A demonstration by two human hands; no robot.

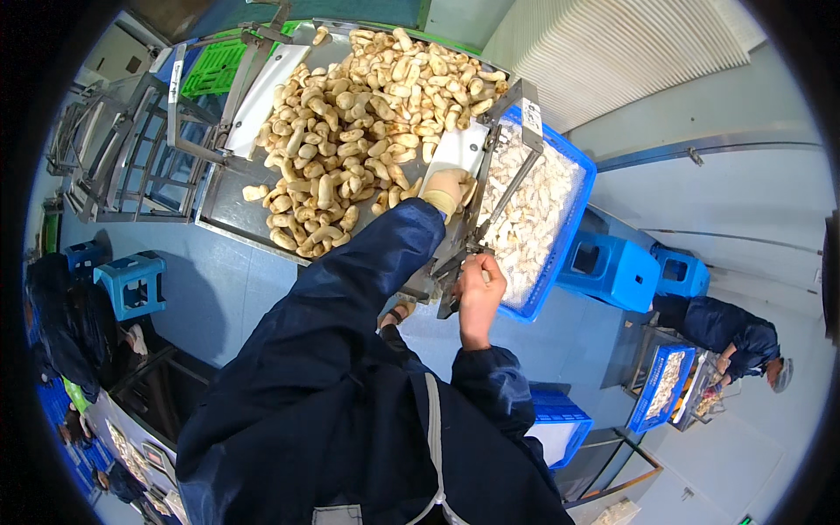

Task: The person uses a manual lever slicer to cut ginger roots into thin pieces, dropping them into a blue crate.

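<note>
My left hand (449, 187), in a pale glove, is curled over a white cutting board (459, 149) at the right edge of a metal worktable. Its fingers are bent beside the metal frame of a hand-lever slicer (485, 180); anything under them is hidden. My bare right hand (481, 295) is closed around the slicer's dark handle (449, 304), nearer my body. A large heap of whole pale mushrooms (348, 131) lies left of the board. Right of the slicer, a blue plastic crate (581, 190) holds pale mushroom slices (525, 216) on white mesh.
Another slicer frame (239, 85) and a white board (266, 98) stand at the table's left. Blue stools (610, 272) sit beyond the crate. A co-worker (728, 331) bends over another crate (666, 387) at far right. Stacked crates (558, 420) stand behind my right arm.
</note>
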